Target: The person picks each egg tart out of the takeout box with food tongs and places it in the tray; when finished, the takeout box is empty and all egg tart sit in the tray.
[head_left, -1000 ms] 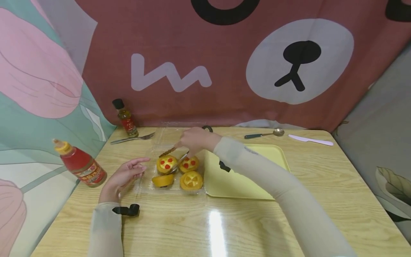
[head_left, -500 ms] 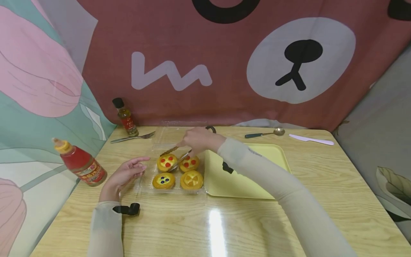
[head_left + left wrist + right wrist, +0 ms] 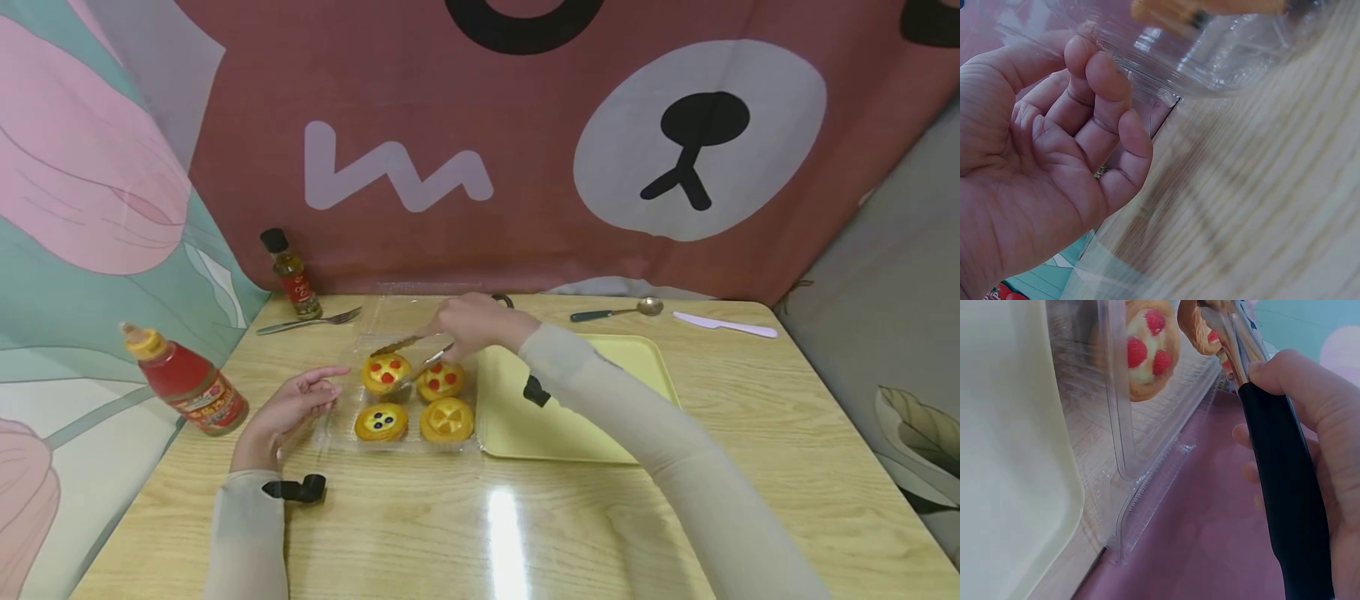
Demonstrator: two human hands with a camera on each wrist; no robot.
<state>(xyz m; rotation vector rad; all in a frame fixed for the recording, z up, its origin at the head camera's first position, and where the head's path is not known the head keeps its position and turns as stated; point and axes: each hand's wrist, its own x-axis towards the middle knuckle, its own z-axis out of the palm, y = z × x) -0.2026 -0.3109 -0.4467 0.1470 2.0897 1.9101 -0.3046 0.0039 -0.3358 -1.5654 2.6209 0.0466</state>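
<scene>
My right hand (image 3: 476, 323) grips food tongs (image 3: 1279, 456) by their black handle. The tongs' metal ends are around a tart with red berries (image 3: 386, 373) at the back left of a clear plastic container (image 3: 345, 433). Also in the container are a second red-berry tart (image 3: 441, 381), a blueberry tart (image 3: 381, 422) lying flat, and a tart with orange pieces (image 3: 447, 419). At the container's left edge, my left hand (image 3: 296, 408) pinches the plastic rim with curled fingers (image 3: 1110, 78).
Right of the container lies a yellow tray (image 3: 570, 417). A spoon (image 3: 618, 312) and a pale knife (image 3: 726, 325) lie behind it. On the left are a fork (image 3: 311, 322), a dark-capped bottle (image 3: 294, 279) and a red sauce bottle (image 3: 191, 387). The container's lid (image 3: 401, 315) stands raised.
The blueberry tart has gone from tilted on its side to lying flat. My right hand has shifted slightly right with the tongs. The left hand has stayed in place.
</scene>
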